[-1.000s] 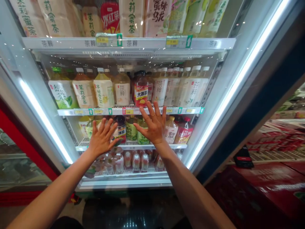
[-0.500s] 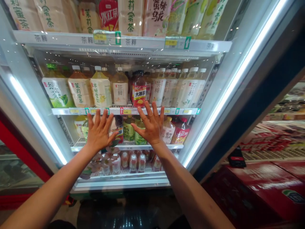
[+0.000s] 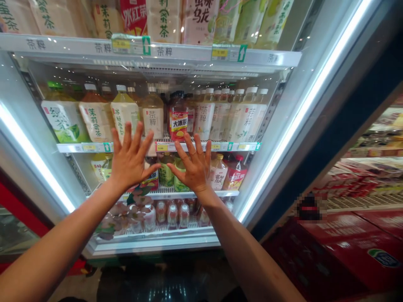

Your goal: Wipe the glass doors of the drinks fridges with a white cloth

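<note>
Both my arms reach forward toward a lit drinks fridge [image 3: 283, 126]. My left hand [image 3: 129, 161] is open, fingers spread, palm facing the shelves. Beside it, my right hand [image 3: 192, 164] is also open with spread fingers. Neither hand holds anything. They hover level with the middle shelf rail [image 3: 233, 146] and its price tags. Above that rail stand tea bottles, among them a red-labelled bottle [image 3: 178, 118] in the centre and a pale-labelled one [image 3: 153, 116] to its left. Green-labelled bottles [image 3: 165, 174] show between my hands on the shelf below.
The top shelf [image 3: 189, 52] carries large bottles. Small pinkish bottles [image 3: 173, 213] fill the bottom shelf. A bright light strip [image 3: 302, 113] runs down the fridge's right frame. Red boxes [image 3: 352, 247] are stacked at the lower right, with a wire shelf [image 3: 362, 203] behind.
My left hand has risen and now reaches the middle shelf rail. The right hand stayed about level. The view has shifted slightly to the right, sliding the fridge leftward.
</note>
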The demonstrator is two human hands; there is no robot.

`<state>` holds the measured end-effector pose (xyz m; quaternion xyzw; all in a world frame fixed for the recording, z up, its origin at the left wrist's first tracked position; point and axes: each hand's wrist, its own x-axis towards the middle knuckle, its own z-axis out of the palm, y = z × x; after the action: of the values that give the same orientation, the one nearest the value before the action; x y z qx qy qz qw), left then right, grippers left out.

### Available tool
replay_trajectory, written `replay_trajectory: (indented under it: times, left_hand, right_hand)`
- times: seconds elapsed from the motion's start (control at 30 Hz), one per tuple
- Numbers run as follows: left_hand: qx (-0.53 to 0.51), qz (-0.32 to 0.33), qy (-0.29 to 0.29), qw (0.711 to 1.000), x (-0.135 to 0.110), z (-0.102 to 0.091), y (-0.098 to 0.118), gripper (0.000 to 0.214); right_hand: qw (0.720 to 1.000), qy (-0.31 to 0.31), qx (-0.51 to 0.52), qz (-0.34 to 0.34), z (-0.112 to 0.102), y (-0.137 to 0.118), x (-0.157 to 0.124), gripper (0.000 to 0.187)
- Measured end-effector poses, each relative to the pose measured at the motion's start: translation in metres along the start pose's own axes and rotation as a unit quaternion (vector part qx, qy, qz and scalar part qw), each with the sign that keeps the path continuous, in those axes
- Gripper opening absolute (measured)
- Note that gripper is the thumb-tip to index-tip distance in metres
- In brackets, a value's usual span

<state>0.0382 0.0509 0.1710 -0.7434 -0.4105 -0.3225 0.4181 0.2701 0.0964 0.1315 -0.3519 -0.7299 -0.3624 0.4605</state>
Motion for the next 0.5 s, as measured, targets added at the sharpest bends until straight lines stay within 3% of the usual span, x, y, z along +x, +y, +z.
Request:
replay_trajectory:
  times: [0.1, 0.27, 0.33, 0.5]
  left_hand:
    - [0.004, -0.039, 0.014, 0.999, 0.011, -0.002, -0.001, 0.103]
    - [0.02, 0.061, -0.066, 0.996, -0.065, 0.017, 0.026, 0.099]
    - [0.027, 0.056, -0.058, 0.996, -0.066, 0.012, 0.01, 0.095]
    - [0.052, -0.069, 0.055, 0.995, -0.005, -0.028, -0.065, 0.095]
  right_hand:
    - [1.0, 0.03, 0.001, -0.004, 0.0, 0.0, 0.0, 0.079]
    - [0.999, 0.039, 0.014, -0.005, 0.0, -0.001, 0.0, 0.084]
    - [0.999, 0.048, 0.02, -0.006, 0.0, -0.001, 0.001, 0.085]
    - [0.996, 0.081, 0.045, -0.007, 0.0, -0.002, 0.002, 0.089]
